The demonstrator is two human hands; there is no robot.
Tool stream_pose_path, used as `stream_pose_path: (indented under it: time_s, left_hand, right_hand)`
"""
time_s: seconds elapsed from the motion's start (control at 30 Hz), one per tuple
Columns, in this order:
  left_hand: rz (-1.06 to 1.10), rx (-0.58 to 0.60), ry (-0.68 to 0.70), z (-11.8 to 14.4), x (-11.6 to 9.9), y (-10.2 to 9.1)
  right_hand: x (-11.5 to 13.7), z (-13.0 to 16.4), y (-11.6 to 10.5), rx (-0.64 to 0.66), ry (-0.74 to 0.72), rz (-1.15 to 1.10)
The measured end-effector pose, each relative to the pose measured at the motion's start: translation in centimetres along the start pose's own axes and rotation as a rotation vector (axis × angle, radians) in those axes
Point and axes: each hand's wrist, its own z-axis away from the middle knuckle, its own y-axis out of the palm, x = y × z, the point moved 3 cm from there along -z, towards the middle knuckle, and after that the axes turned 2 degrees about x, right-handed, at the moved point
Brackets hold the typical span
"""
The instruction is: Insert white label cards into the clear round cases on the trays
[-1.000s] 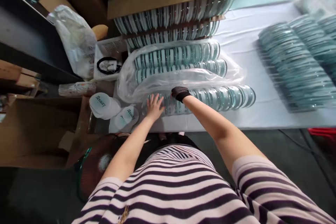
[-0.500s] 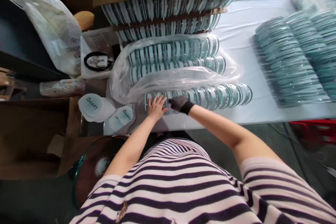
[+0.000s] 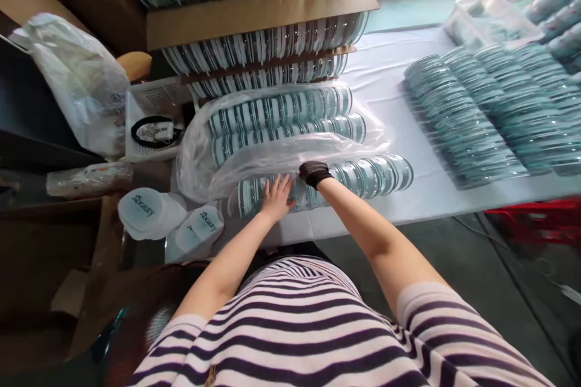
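Watching remotely, I see the black-gloved right hand (image 3: 315,174) curled higher than before at the row of clear, round glassy pieces (image 3: 372,176) mid-frame, its hold unclear; the bare left hand (image 3: 276,198) rests there, fingers spread, gripping nothing.

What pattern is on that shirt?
The shirt has dark and pale stripes, showing best in the head view.

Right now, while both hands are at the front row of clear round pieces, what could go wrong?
The front row runs near the close edge of the table, so a push from the left hand might roll pieces off. Loose plastic lies just behind; the gloved right hand could snag it.
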Motion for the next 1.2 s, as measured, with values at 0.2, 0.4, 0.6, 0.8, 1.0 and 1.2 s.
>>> stream_pose_path:
  time_s: [0.2,0.4,0.6,0.8,1.0,1.2]
  left_hand:
    - [-0.022,-0.013,0.047,0.6,-0.3,1.7]
    - [-0.036,-0.010,0.016,0.9,-0.2,1.9]
    - [-0.031,-0.029,-0.008,0.4,-0.4,1.6]
    - [-0.025,-0.005,-0.038,0.4,-0.9,0.7]
    - [-0.023,0.027,0.052,-1.7,-4.3,0.9]
    - [-0.059,0.068,0.066,-2.5,-4.9,2.0]
  right_hand:
    - [3.0,-4.8,-1.4,0.113,-0.204,0.116]
    - [2.3,-2.1,0.4,0.018,-0.388,0.137]
    - [1.6,5.9,8.9,0.021,-0.304,-0.036]
    - [2.4,8.3,12.3,0.020,-0.180,-0.103]
    - [-4.7,3.1,2.9,-0.056,0.028,-0.057]
    - [-2.8,-3.3,-1.1,0.061,-0.149,-0.001]
